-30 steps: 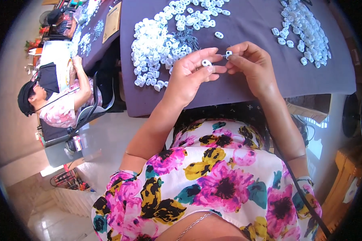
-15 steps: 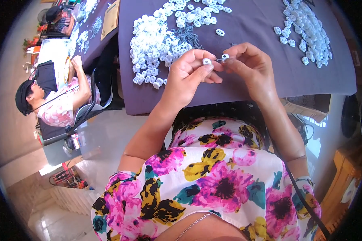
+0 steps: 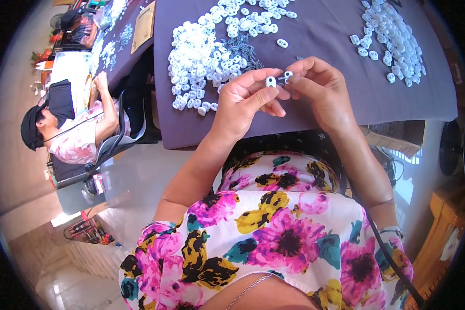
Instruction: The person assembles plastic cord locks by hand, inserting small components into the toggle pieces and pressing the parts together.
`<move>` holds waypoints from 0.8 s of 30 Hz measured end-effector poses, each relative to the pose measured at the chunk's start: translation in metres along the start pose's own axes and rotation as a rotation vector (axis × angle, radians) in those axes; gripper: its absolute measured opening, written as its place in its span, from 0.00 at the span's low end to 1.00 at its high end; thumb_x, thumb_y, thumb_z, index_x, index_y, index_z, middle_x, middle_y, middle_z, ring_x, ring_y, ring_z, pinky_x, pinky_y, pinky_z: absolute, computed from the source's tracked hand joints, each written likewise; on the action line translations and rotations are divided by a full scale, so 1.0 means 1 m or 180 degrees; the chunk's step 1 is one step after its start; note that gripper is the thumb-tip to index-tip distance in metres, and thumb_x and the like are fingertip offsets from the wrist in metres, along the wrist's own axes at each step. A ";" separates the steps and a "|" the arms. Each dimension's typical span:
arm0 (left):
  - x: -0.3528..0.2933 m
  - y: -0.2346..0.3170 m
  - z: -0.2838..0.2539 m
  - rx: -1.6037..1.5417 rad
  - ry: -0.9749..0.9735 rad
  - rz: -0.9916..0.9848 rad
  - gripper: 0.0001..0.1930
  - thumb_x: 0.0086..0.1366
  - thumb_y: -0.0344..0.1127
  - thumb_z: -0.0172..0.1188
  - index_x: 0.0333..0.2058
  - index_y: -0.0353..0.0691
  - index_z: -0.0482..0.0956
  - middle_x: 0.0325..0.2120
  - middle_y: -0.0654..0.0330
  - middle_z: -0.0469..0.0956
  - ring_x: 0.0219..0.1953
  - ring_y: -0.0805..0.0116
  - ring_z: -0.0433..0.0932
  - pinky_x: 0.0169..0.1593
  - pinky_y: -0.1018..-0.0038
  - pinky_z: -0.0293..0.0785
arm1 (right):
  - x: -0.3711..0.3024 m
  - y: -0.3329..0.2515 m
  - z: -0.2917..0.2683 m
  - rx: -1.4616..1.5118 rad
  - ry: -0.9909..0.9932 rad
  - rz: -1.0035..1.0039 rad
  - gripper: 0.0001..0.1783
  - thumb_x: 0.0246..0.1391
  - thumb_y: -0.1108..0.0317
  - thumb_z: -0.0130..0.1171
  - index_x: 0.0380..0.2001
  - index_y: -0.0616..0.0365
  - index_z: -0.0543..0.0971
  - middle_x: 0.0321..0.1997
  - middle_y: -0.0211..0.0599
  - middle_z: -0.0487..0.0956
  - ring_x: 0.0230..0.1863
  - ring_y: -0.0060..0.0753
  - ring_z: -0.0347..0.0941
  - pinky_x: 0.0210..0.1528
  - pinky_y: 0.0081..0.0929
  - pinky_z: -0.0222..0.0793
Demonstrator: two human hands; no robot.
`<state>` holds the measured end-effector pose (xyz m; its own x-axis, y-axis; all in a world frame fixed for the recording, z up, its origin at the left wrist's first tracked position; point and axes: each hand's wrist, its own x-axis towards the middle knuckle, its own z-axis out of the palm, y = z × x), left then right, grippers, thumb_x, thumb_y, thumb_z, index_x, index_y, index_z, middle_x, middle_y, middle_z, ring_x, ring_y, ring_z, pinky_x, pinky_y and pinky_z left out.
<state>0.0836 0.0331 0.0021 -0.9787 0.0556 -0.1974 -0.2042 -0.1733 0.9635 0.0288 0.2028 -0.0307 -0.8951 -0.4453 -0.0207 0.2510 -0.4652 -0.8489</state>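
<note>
My left hand (image 3: pixel 237 106) is closed, its thumb and fingertips pinching a small white oval plastic piece (image 3: pixel 271 81) with a dark hole. Just to the right, my right hand (image 3: pixel 325 93) pinches a second white plastic piece (image 3: pixel 288 75). A thin grey pin (image 3: pixel 281 78) shows in the narrow gap between the two pieces; whether it sits in both I cannot tell. Both hands are held over the near part of the purple-grey cloth. Beyond my left hand lies a large heap of similar white pieces (image 3: pixel 194 54), with a pile of grey pins (image 3: pixel 243 49) beside it.
Another heap of white pieces (image 3: pixel 398 44) lies at the far right of the cloth-covered table (image 3: pixel 320 36). One loose piece (image 3: pixel 282 43) sits beyond my hands. To the left, a co-worker (image 3: pixel 82 132) in a dark cap sits at another table. A cardboard box (image 3: pixel 392 139) stands below the right edge.
The piece in my left hand has turned, showing its hole more plainly, and has moved slightly right, nearer the other piece. My right hand has barely shifted.
</note>
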 end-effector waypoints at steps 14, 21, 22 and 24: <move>0.005 0.008 -0.001 -0.0230 0.0342 -0.0193 0.14 0.65 0.29 0.54 0.48 0.30 0.74 0.39 0.52 0.79 0.34 0.68 0.81 0.37 0.78 0.78 | 0.002 -0.001 0.000 -0.0015 0.0123 -0.0148 0.04 0.53 0.76 0.57 0.34 0.62 0.77 0.31 0.31 0.79 0.33 0.20 0.74 0.35 0.17 0.69; 0.000 0.006 -0.005 0.0080 0.0076 -0.0195 0.16 0.65 0.31 0.54 0.50 0.29 0.72 0.36 0.51 0.79 0.34 0.65 0.81 0.36 0.78 0.78 | 0.002 0.002 -0.001 -0.0034 0.0127 -0.0223 0.05 0.53 0.76 0.57 0.35 0.63 0.76 0.30 0.31 0.78 0.32 0.20 0.74 0.35 0.16 0.69; -0.001 0.006 -0.006 0.0037 0.0083 -0.0304 0.17 0.66 0.34 0.53 0.49 0.28 0.73 0.35 0.51 0.80 0.32 0.66 0.81 0.35 0.78 0.78 | 0.001 0.001 0.000 -0.0035 0.0126 -0.0224 0.05 0.53 0.76 0.57 0.35 0.63 0.76 0.30 0.31 0.78 0.32 0.20 0.74 0.35 0.16 0.69; 0.000 0.001 -0.009 0.0073 0.0155 -0.0226 0.17 0.67 0.35 0.53 0.48 0.28 0.73 0.33 0.52 0.79 0.30 0.68 0.81 0.34 0.79 0.77 | 0.001 0.000 0.001 0.0047 0.0112 -0.0224 0.05 0.54 0.76 0.57 0.34 0.62 0.77 0.30 0.31 0.78 0.32 0.20 0.75 0.34 0.16 0.69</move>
<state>0.0832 0.0245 0.0014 -0.9617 0.0190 -0.2734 -0.2731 -0.1479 0.9505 0.0287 0.2012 -0.0302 -0.9231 -0.3840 0.0199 0.1922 -0.5057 -0.8410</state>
